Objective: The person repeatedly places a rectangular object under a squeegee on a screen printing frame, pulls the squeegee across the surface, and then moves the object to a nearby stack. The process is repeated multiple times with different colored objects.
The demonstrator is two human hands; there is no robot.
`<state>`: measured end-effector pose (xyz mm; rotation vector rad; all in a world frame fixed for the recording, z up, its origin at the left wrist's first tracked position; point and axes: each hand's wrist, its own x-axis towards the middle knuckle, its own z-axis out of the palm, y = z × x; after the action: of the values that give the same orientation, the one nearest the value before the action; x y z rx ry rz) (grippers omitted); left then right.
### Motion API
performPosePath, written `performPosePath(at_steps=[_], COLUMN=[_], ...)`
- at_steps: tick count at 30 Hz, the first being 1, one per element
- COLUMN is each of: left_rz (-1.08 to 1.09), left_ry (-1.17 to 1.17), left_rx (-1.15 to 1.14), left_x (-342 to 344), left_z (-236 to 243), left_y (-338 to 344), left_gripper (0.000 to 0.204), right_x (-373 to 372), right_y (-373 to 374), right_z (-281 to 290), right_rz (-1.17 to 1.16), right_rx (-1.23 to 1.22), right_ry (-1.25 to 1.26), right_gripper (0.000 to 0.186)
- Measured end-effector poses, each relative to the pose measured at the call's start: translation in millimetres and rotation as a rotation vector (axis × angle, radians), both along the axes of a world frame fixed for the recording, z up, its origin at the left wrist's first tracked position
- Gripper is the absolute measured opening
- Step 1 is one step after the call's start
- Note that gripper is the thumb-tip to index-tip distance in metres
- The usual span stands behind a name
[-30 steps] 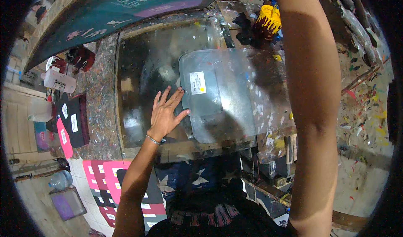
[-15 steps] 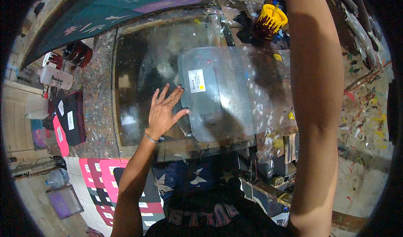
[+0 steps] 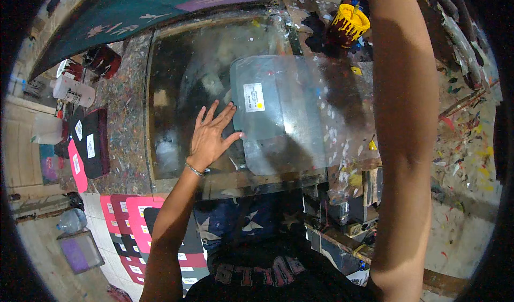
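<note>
My left hand (image 3: 210, 137) lies with fingers spread on the dark glass-like board (image 3: 176, 61), its fingertips and thumb at the left edge of a translucent rounded-corner sheet (image 3: 305, 120). A grey piece with a white label (image 3: 254, 97) shows under or within the sheet; which, I cannot tell. My right forearm (image 3: 401, 141) stretches up along the right side past the top edge; my right hand is out of the picture.
A teal screen frame (image 3: 139, 13) is raised at the top left. A yellow-dripped can (image 3: 350, 23) stands upper right. Dark cans (image 3: 101, 61), a pale bottle (image 3: 74, 92) and black (image 3: 96, 141) and pink pieces (image 3: 77, 168) are at left. More labelled pieces (image 3: 123, 221) lie lower left.
My left hand and the sheet appear slightly higher in the picture, along with much of the surroundings. Otherwise the arrangement is nearly the same.
</note>
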<state>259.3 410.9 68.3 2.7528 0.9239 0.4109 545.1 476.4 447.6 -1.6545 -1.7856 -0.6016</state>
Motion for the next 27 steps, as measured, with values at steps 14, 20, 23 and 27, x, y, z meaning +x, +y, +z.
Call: performPosePath(at_steps=[14, 20, 23, 27], left_rz=[-0.002, -0.026, 0.044, 0.033], left_ry=[0.009, -0.062, -0.252, -0.612], left_rx=[-0.044, -0.014, -0.092, -0.919], left_x=[-1, 10, 28, 122], left_z=[6, 12, 6, 46], left_y=[-1, -14, -59, -113], left_gripper=[0.074, 0.057, 0.046, 0.049], right_x=[-13, -12, -24, -21], right_y=[-29, -46, -36, -33], right_z=[0, 3, -10, -6], right_rz=[0.081, 0.075, 0.095, 0.053], right_rx=[-0.13, -0.145, -0.134, -0.156], right_ry=[0.104, 0.148, 0.188, 0.132], right_gripper=[0.069, 0.064, 0.063, 0.063])
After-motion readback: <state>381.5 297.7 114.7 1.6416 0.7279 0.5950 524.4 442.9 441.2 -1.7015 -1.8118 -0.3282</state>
